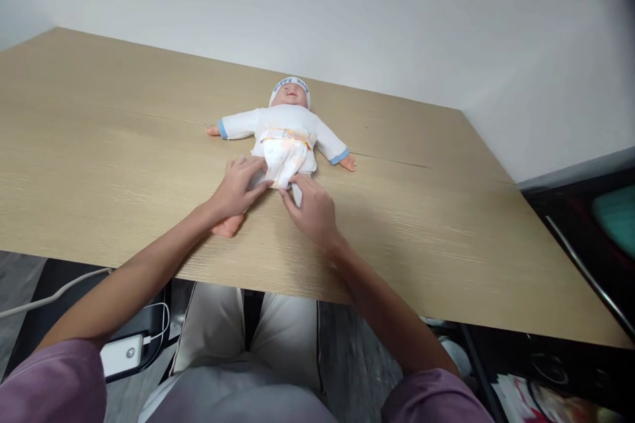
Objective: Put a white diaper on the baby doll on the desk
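A baby doll (291, 94) in a white top with blue cuffs and a printed white headband lies on its back, its arms spread and its head away from me. Around its hips is a white diaper (285, 157) with an orange-patterned waistband. My left hand (239, 185) grips the diaper's lower edge at the left leg opening, thumb and fingers closing together. On the other side, my right hand (313, 209) pinches the diaper's edge near the right leg. One doll foot (228, 226) shows beneath my left wrist; the other leg is mostly hidden by my right hand.
The wooden table (124, 145) meets a white wall (317, 6) at its far edge. Below the near edge, at left, a white power bank (122, 355) with a cable rests on a black surface. Papers (526, 400) and other items lie under the table at right.
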The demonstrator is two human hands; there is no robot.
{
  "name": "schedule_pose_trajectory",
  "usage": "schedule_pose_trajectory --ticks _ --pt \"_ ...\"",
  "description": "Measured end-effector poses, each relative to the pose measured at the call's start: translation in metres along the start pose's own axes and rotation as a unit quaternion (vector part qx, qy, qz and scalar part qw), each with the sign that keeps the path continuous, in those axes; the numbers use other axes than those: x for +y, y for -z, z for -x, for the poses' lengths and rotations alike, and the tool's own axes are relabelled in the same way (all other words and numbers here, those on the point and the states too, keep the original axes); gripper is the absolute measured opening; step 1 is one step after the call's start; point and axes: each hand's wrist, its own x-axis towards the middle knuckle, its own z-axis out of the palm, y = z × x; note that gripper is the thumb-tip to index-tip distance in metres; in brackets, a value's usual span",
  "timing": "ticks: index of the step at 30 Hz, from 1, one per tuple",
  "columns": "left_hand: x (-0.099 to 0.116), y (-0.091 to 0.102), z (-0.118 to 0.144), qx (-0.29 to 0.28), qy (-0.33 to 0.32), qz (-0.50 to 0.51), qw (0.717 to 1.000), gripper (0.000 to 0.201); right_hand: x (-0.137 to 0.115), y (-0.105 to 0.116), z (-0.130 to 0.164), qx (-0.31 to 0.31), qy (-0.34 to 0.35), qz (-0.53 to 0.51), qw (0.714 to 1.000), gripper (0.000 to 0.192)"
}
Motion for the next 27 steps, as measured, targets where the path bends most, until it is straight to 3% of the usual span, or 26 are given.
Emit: schedule_pose_trajectory --ticks 9,15,20,27 --pt "-0.005 -0.003 -0.002 -0.015 0.039 0.034 0.999 0.028 0.002 -0.005 -0.001 -0.010 -0.069 -0.027 0.997 0.025" --pt "-0.014 -0.011 -0.004 0.052 0.080 0.174 0.980 0.045 0.002 -0.004 -0.004 0.048 -0.104 -0.183 0.976 0.036" --pt "-0.019 -0.018 -0.004 0.094 0.128 0.260 0.952 0.066 0.002 -0.003 -0.002 0.080 -0.131 -0.188 0.970 0.039" --pt "-0.010 -0.011 -0.002 0.077 0.145 0.221 0.961 0.050 0.003 0.005 -0.001 0.063 -0.161 -0.194 0.966 0.033"
